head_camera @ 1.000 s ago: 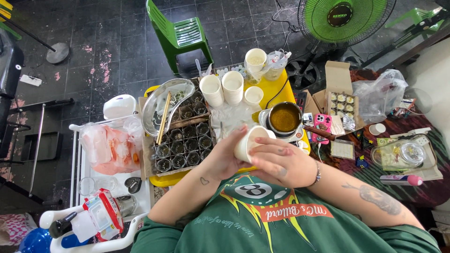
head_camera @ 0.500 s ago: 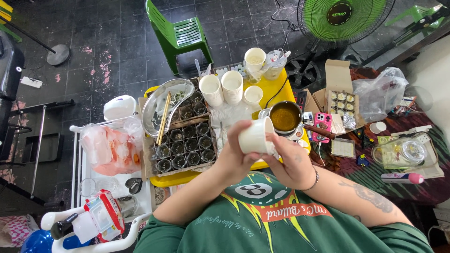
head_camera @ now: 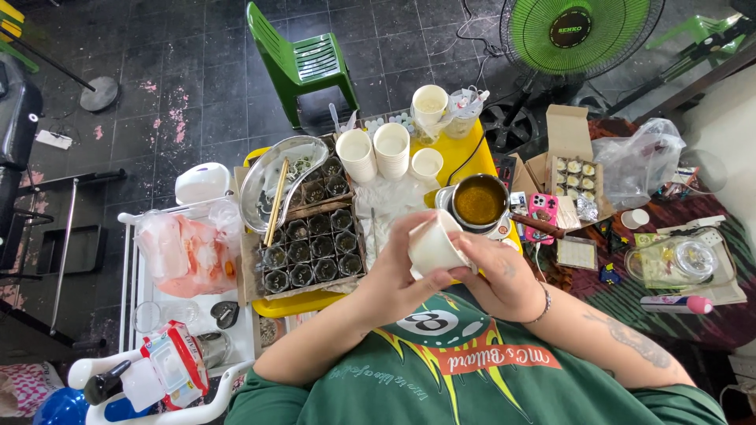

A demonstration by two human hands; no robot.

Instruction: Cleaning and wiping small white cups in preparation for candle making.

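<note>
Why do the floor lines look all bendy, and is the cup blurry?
Head view: the wide lens bends the floor tile lines near the edges. The cup is fairly sharp between the left hand and right hand, with only slight softness. Light is soft daylight with weak shadows, and the metal tray shows a pale glare.

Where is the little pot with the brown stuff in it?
In the head view, the pot of brown liquid sits on the yellow tray, just beyond the right hand, with the pink phone beside it.
</note>
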